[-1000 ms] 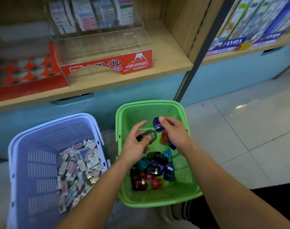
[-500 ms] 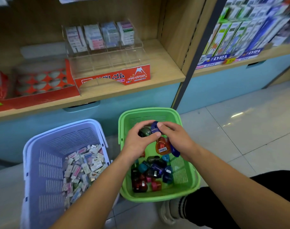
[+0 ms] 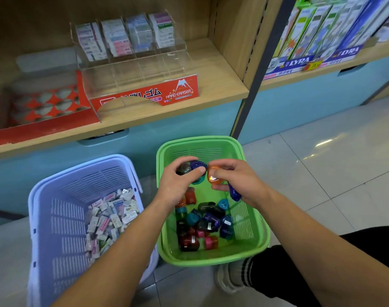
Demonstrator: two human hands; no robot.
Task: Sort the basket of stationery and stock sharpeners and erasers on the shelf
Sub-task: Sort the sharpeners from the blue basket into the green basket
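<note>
A green basket [image 3: 213, 259] on the floor holds several coloured sharpeners [image 3: 208, 222]. Above its far half, my left hand [image 3: 178, 185] grips a dark green sharpener [image 3: 183, 169] and a dark blue sharpener [image 3: 198, 165], with a teal one partly hidden under the fingers. My right hand [image 3: 240, 182] pinches an orange sharpener [image 3: 213, 176] and also holds a blue sharpener [image 3: 234, 193] in its palm. The two hands almost touch. A lilac basket [image 3: 56, 209] to the left holds several wrapped erasers [image 3: 109, 216].
The wooden shelf [image 3: 220, 85] above carries a clear acrylic eraser display [image 3: 133, 63] with a red label, its front bins bare, and a red cardboard tray [image 3: 40, 107] at left. Boxed Lyra goods [image 3: 317, 34] fill the right bay. My shoe [image 3: 230, 278] is beside the green basket.
Both hands rose from the sharpener pile with sharpeners in them. The dark blue one passed from my right hand to my left. The view tilted up toward the shelf.
</note>
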